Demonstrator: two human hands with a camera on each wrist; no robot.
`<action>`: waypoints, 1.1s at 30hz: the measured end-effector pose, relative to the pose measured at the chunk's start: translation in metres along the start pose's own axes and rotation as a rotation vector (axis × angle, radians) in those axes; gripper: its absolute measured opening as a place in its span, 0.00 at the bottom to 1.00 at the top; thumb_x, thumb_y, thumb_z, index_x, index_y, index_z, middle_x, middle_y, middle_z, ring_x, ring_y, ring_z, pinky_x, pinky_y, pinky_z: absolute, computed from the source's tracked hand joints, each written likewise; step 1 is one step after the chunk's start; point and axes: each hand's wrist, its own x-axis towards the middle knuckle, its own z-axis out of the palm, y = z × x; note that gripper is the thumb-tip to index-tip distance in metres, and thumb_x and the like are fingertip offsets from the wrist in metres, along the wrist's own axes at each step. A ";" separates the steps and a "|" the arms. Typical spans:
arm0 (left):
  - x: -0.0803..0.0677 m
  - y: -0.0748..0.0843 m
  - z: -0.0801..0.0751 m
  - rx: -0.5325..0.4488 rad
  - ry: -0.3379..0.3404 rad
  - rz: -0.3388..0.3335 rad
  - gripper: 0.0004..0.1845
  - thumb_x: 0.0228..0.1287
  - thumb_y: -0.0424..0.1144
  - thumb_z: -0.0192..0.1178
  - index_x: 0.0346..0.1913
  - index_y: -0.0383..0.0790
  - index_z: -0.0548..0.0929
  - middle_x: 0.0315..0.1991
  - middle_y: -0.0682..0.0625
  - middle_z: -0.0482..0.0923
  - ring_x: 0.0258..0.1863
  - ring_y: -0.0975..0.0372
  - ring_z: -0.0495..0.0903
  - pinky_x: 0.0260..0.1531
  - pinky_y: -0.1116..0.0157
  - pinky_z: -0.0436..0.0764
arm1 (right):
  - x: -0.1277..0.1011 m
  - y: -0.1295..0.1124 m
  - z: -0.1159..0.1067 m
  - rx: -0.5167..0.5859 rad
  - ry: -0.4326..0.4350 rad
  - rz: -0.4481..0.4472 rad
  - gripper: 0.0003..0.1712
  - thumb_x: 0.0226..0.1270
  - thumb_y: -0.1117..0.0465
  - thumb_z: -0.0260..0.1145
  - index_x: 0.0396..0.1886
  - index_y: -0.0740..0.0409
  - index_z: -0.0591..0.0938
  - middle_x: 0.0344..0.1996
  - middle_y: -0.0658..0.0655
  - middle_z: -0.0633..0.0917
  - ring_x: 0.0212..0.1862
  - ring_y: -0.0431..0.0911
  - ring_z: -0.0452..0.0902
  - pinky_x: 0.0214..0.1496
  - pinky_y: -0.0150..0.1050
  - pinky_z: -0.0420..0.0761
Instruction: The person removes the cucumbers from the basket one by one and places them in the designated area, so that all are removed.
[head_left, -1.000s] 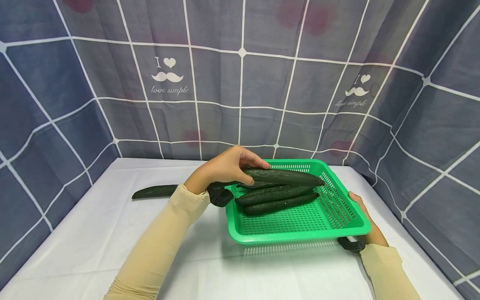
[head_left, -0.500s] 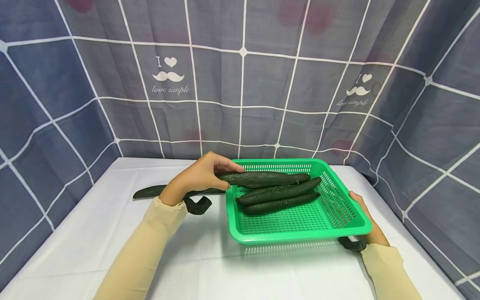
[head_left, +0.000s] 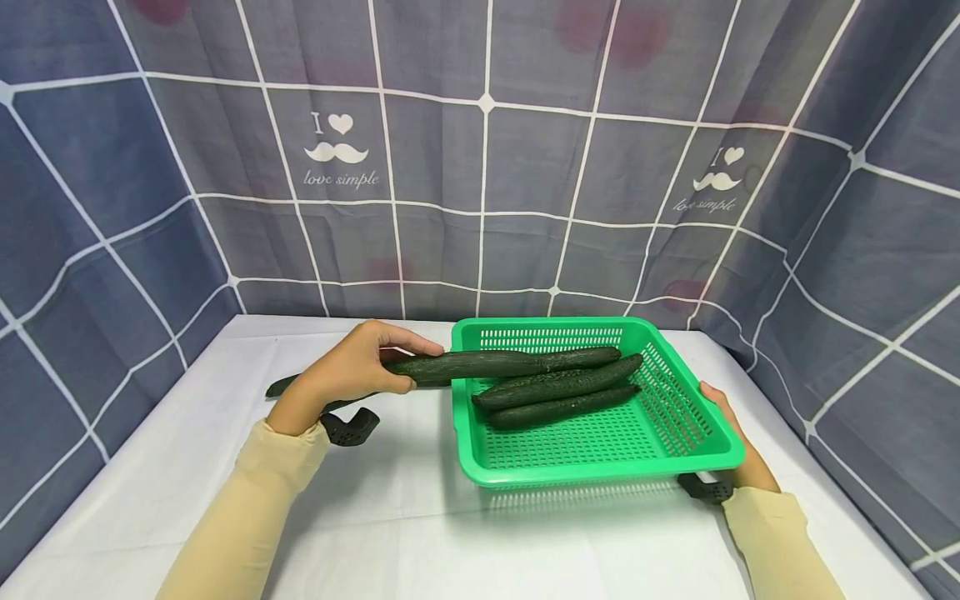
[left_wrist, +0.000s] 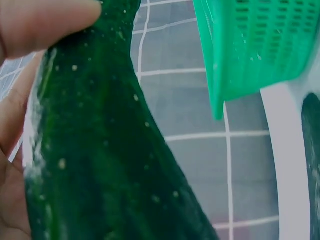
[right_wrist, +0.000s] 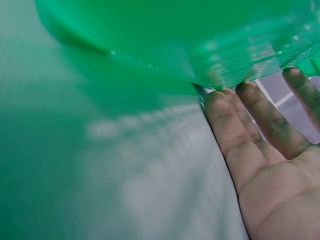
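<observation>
The left hand (head_left: pixel 347 372) grips a long cucumber (head_left: pixel 465 365) — it pokes over the left edge of the green basket (head_left: pixel 600 462). The right hand (head_left: pixel 731 446), fingers straight, touches the basket's right side on the tabletop (head_left: pixel 420 533).

You wear a long, close-fitting beige sleeve on each arm, smooth and plain, with faint creases near the elbow and a cuff ending right at the wrist. Both hands are bare, with no gloves, rings or watch. Your left hand (head_left: pixel 348 367) has a black plastic camera mount (head_left: pixel 347 426) strapped under its wrist, curved and dotted with small holes. Your right hand (head_left: pixel 738 446) carries a matching black mount (head_left: pixel 706 486) beneath its wrist, partly hidden. From the right wrist view, short trimmed fingernails show.
</observation>
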 end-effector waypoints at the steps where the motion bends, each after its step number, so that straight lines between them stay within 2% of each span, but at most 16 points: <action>1: -0.003 -0.001 -0.002 0.002 0.009 -0.005 0.26 0.54 0.19 0.66 0.59 0.31 0.90 0.57 0.41 0.89 0.49 0.57 0.89 0.47 0.67 0.87 | 0.000 0.000 0.000 -0.003 0.001 -0.002 0.39 0.87 0.40 0.30 0.62 0.40 0.89 0.54 0.47 0.91 0.53 0.41 0.88 0.55 0.36 0.88; 6: -0.015 -0.006 -0.009 0.019 0.044 -0.023 0.27 0.53 0.18 0.66 0.58 0.32 0.91 0.57 0.41 0.89 0.45 0.59 0.89 0.41 0.67 0.86 | -0.001 0.000 0.000 -0.013 -0.003 -0.001 0.40 0.87 0.40 0.28 0.63 0.39 0.89 0.55 0.46 0.90 0.54 0.40 0.88 0.56 0.36 0.87; 13: -0.029 -0.014 -0.020 0.068 0.062 -0.041 0.27 0.52 0.19 0.68 0.57 0.34 0.92 0.56 0.42 0.90 0.41 0.60 0.87 0.36 0.66 0.84 | -0.004 0.000 0.000 -0.104 0.054 0.011 0.39 0.86 0.39 0.29 0.62 0.34 0.88 0.55 0.44 0.90 0.53 0.39 0.87 0.56 0.34 0.86; 17: -0.036 -0.019 -0.026 0.070 0.063 -0.053 0.27 0.52 0.18 0.68 0.58 0.35 0.92 0.57 0.41 0.89 0.42 0.62 0.87 0.36 0.66 0.84 | -0.003 0.000 0.000 -0.067 0.022 0.013 0.41 0.87 0.40 0.27 0.63 0.37 0.88 0.55 0.46 0.90 0.54 0.40 0.87 0.57 0.34 0.86; 26: -0.051 -0.033 -0.038 0.117 0.088 -0.071 0.27 0.51 0.19 0.69 0.57 0.36 0.92 0.56 0.42 0.90 0.36 0.63 0.86 0.34 0.68 0.83 | -0.001 -0.001 0.001 -0.037 0.012 0.008 0.40 0.87 0.40 0.29 0.62 0.38 0.89 0.54 0.46 0.91 0.53 0.40 0.88 0.56 0.34 0.87; 29: -0.055 -0.037 -0.042 0.133 0.099 -0.062 0.28 0.50 0.17 0.69 0.57 0.36 0.92 0.56 0.42 0.90 0.41 0.67 0.86 0.37 0.70 0.83 | -0.001 -0.001 0.001 -0.031 0.009 0.009 0.40 0.87 0.40 0.29 0.62 0.39 0.89 0.54 0.46 0.91 0.53 0.40 0.88 0.55 0.34 0.87; 33: -0.060 -0.039 -0.048 0.160 0.120 -0.044 0.27 0.51 0.18 0.69 0.57 0.37 0.93 0.56 0.44 0.90 0.50 0.72 0.86 0.47 0.74 0.83 | -0.001 -0.002 0.001 -0.041 0.011 0.013 0.40 0.87 0.40 0.28 0.62 0.38 0.89 0.55 0.46 0.91 0.53 0.41 0.88 0.56 0.35 0.87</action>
